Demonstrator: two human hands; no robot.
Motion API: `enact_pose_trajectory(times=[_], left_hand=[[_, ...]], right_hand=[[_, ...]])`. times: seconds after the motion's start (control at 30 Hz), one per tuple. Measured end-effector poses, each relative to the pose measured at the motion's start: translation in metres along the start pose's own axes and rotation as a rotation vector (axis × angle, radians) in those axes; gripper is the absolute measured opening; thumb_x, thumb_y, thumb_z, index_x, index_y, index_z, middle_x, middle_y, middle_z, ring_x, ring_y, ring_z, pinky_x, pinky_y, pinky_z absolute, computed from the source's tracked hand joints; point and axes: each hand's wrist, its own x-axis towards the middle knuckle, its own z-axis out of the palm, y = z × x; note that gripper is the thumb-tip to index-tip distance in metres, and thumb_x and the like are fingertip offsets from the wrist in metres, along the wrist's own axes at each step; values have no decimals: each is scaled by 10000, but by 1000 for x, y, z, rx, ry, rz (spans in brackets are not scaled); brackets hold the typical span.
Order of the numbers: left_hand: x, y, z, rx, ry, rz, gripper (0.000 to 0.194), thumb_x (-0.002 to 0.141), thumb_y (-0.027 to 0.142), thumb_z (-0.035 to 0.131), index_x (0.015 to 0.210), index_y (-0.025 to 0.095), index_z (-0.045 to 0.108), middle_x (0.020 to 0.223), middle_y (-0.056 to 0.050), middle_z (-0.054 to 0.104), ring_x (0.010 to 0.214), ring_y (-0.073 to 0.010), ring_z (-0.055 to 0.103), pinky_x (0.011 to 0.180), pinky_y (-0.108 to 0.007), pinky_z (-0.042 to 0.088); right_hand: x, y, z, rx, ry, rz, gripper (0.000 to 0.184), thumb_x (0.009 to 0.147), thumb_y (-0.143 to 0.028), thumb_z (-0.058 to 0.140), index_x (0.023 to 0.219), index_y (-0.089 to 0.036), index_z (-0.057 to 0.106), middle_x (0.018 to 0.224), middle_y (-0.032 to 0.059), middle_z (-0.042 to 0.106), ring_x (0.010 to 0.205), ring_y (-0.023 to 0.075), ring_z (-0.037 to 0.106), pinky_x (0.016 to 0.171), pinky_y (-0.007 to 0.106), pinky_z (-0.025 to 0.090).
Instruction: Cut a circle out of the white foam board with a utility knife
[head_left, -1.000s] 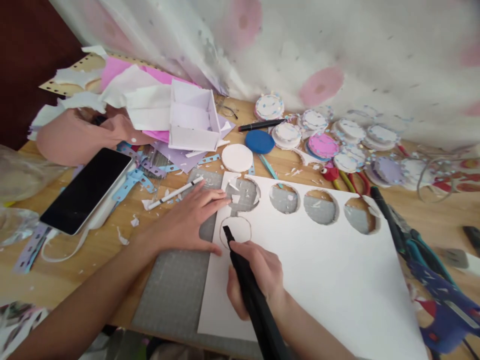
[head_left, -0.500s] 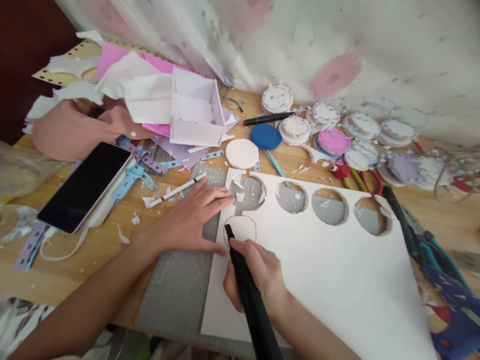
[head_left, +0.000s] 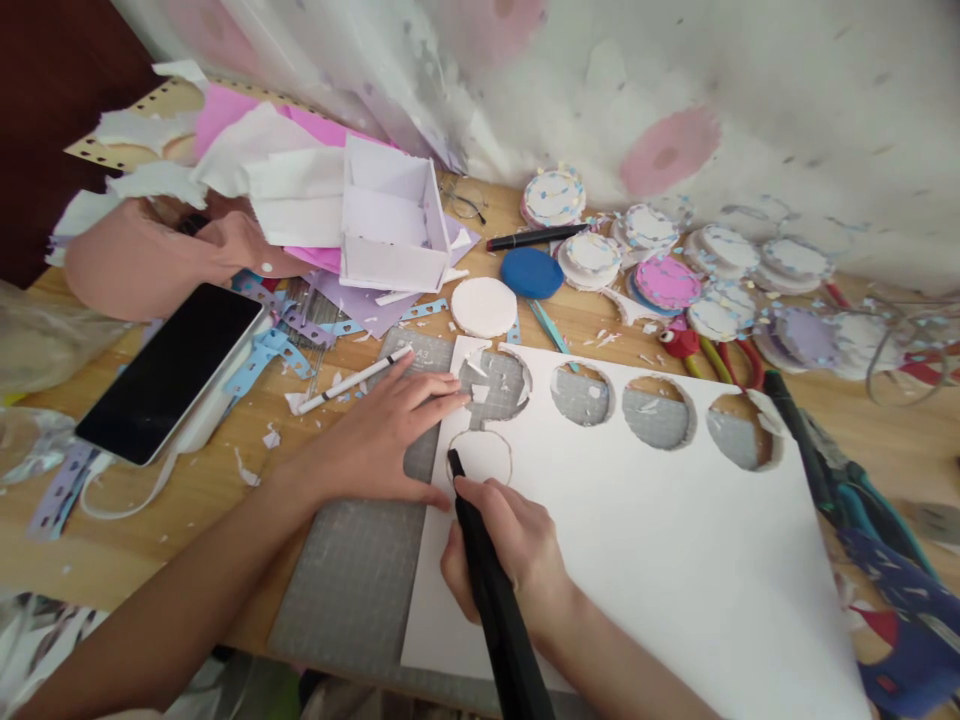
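Observation:
My right hand (head_left: pixel 510 560) is closed round a thick black pen-shaped tool (head_left: pixel 495 600). The tool's tip rests at the left side of a brown circle outline on a white foam board (head_left: pixel 637 560). Fingers spread, my left hand (head_left: pixel 390 430) lies flat across the board's left edge and the grey cutting mat (head_left: pixel 360 590) beneath it. Several round holes run along the board's far edge, and loose white scraps lie in the hole closest to my left fingertips.
A white stick (head_left: pixel 356 380) lies beyond my left hand. Left are a phone (head_left: pixel 172 370) and an open white box (head_left: pixel 394 225). Behind the board sit a white disc (head_left: pixel 484 306), a blue disc (head_left: pixel 531 273) and several decorated round stacks (head_left: pixel 555 197). Pliers (head_left: pixel 862 490) lie right.
My right hand and the black tool have shifted slightly left, the tip staying near the circle's left side. My left hand holds its place.

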Motion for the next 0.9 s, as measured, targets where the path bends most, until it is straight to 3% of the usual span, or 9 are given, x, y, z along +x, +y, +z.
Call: enact_pose_trajectory(times=[0.2,0.53,0.73,0.9], left_hand=[[1,-1,2,-30,24,3,921,625,623,699,1375,172,411,1352,-162,497,1312,-375,414,1164,-608,72],[1,-2,4,-25,39,-6,954,606,680,688,1365,168,419,1336,-147,520,1303,-355,433,1184,-559,26],[2,-2,5,-41,41,-10,962,592,688,693,1360,172,429,1326,-149,530,1299,-358,439,1183,-566,35],[1,-3,6,-53,53,1,970,581,677,711,1362,176,427,1326,-153,529,1301,-367,434,1179,-564,64]], right_hand=[[3,-2,-3,13,-60,16,280,739,-86,458,1003,-172,493,631,-6,514,513,139,507,468,241,408],[6,4,-15,106,-93,-45,335,666,-85,459,986,-171,508,631,-15,499,502,134,488,469,243,386],[2,-1,-14,214,-62,127,294,729,-107,473,1014,-178,493,565,-61,447,411,91,442,408,202,363],[-3,-1,-16,187,-11,132,297,735,-127,485,1023,-198,491,565,-63,477,404,86,461,399,193,374]])
